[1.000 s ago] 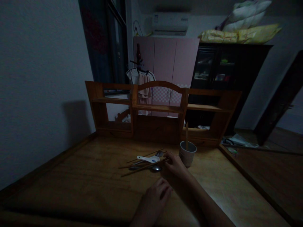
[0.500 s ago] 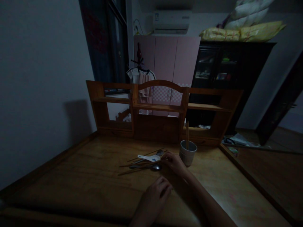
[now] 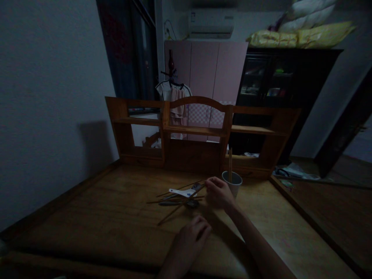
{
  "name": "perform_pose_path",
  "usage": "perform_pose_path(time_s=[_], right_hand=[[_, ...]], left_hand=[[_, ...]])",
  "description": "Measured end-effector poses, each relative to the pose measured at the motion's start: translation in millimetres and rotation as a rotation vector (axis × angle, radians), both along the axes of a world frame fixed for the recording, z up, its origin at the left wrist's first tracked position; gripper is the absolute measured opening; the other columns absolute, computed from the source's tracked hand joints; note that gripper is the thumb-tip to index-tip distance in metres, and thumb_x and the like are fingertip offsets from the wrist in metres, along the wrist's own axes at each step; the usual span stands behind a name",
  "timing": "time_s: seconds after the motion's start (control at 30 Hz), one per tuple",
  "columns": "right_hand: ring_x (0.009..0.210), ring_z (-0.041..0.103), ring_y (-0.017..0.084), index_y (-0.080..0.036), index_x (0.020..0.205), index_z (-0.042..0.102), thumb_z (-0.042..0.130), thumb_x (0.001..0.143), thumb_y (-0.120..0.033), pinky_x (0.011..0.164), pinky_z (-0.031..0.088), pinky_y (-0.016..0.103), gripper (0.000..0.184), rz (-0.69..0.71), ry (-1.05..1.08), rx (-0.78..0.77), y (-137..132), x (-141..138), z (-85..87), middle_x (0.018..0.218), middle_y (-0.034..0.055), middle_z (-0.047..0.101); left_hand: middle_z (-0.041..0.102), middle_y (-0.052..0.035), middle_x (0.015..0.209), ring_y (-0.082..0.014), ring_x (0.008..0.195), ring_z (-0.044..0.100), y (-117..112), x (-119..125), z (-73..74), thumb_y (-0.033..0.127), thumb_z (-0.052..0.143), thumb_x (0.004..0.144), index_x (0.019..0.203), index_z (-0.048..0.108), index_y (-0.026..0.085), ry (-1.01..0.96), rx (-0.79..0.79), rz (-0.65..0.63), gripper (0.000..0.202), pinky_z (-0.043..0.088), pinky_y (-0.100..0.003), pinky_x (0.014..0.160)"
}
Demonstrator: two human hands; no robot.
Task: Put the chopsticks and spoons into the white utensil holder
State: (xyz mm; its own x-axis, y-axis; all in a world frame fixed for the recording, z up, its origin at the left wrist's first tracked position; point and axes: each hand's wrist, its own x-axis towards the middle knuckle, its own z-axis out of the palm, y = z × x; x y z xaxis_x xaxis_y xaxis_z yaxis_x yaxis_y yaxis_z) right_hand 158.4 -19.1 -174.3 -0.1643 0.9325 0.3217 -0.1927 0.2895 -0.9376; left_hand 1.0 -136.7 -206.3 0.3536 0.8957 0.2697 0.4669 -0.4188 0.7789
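Observation:
My right hand pinches the upper end of a wooden chopstick, which slants down leftward over a loose pile of utensils. In that pile lie a white ceramic spoon with a blue mark, metal spoons partly covered, and several more chopsticks. Just behind my right hand stands a grey cup with upright chopsticks in it; the hand hides part of its side. Nearer to me, my left hand rests on the table with curled fingers, and nothing shows in it.
The wooden table has a raised shelf unit along its back edge and a raised rim on the right. A wall borders its left side. The room is dim.
My right hand has lifted slightly and moved right, raising one end of the chopstick. The chopstick's lower end has swung towards me. My left hand stays in place.

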Motion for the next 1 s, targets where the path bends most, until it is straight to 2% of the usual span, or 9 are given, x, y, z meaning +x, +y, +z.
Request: perform_pose_path(time_s=[0.17,0.3,0.4,0.5,0.63,0.9,1.0], right_hand=[[0.053,0.048,0.007,-0.019,0.082,0.055,0.066,0.083,-0.039,0.046,0.037,0.017,0.023,-0.043,0.130,0.096,-16,5,34.1,0.076,0.0000,0.060],[0.045,0.046,0.007,-0.020,0.087,0.051,0.058,0.090,-0.038,0.039,0.034,0.016,0.019,-0.255,0.161,0.250,-29,26,60.7,0.070,-0.0008,0.062],[0.046,0.049,0.008,-0.020,0.089,0.053,0.057,0.091,-0.036,0.037,0.033,0.017,0.017,-0.407,0.135,0.355,-33,39,69.6,0.069,-0.0004,0.061],[0.045,0.049,0.009,-0.019,0.091,0.056,0.056,0.091,-0.036,0.038,0.034,0.019,0.017,-0.437,0.043,0.389,-35,39,70.8,0.068,0.0001,0.061],[0.046,0.047,0.009,-0.020,0.102,0.057,0.053,0.092,-0.039,0.042,0.038,0.021,0.021,-0.345,-0.124,0.375,-38,24,67.7,0.071,0.0006,0.060],[0.054,0.051,0.011,-0.021,0.109,0.057,0.054,0.090,-0.040,0.049,0.041,0.021,0.027,-0.282,-0.316,0.350,-37,6,49.9,0.070,-0.0003,0.057],[0.057,0.053,0.011,-0.021,0.108,0.057,0.055,0.090,-0.039,0.051,0.042,0.021,0.025,-0.264,-0.339,0.345,-35,6,44.9,0.072,-0.0001,0.058]], left_hand=[[0.063,-0.0010,0.098,-0.0153,0.090,0.059,0,-1,-1.4,0.026,0.045,0.094,0.089,0.066,0.023,0.030,0.031,0.023,0.022,0.043,-0.024,0.084],[0.063,-0.0002,0.102,-0.0155,0.095,0.060,0,-2,-0.9,0.021,0.048,0.092,0.092,0.066,0.024,0.037,0.031,0.025,0.019,0.043,-0.025,0.087],[0.062,0.0002,0.101,-0.0148,0.092,0.060,0,-2,-0.9,0.022,0.047,0.092,0.091,0.066,0.024,0.039,0.024,0.019,0.019,0.044,-0.024,0.085],[0.062,-0.0009,0.100,-0.0150,0.089,0.060,1,-1,-3.3,0.023,0.046,0.093,0.089,0.066,0.023,0.040,0.018,0.024,0.020,0.045,-0.024,0.083],[0.063,-0.0041,0.103,-0.0176,0.093,0.060,3,-1,-6.8,0.023,0.046,0.092,0.090,0.066,0.022,0.030,0.022,0.031,0.020,0.045,-0.027,0.086],[0.065,-0.0021,0.105,-0.0168,0.096,0.060,-1,0,-0.8,0.024,0.045,0.093,0.095,0.067,0.024,0.007,0.026,0.024,0.022,0.046,-0.027,0.089],[0.062,-0.0023,0.113,-0.0175,0.101,0.059,3,-7,1.8,0.028,0.043,0.095,0.098,0.065,0.025,-0.007,0.061,0.192,0.022,0.045,-0.029,0.091]])
